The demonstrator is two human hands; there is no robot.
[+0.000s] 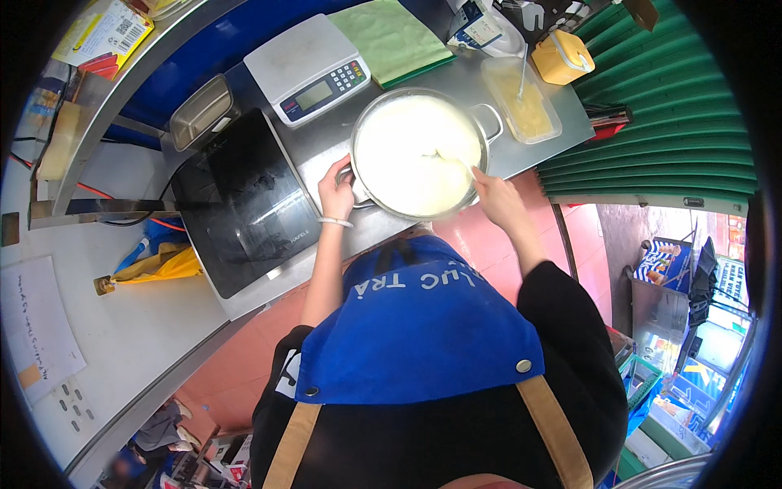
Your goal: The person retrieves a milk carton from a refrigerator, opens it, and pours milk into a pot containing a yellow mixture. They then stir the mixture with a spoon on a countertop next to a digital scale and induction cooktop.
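Observation:
A wide steel pot [482, 137] stands at the front of the steel counter, nearly full of a pale creamy liquid [403, 143] that looks overexposed. My left hand [337, 194] grips its left loop handle. In my right hand [496, 198], over the pot's lower right rim, is the handle of a light-coloured stirring utensil [462, 164]. The utensil's far end dips into the liquid near the middle, so its shape is hidden. The pot's right loop handle [493, 122] is free of any hand.
Left of the pot lies a black induction cooktop [244, 202]; behind it are a steel pan [204, 113] and a digital scale [308, 67]. A plastic tub [528, 113] of yellowish contents holds a spoon. A yellow container [561, 58] stands by the green corrugated shutter [660, 122].

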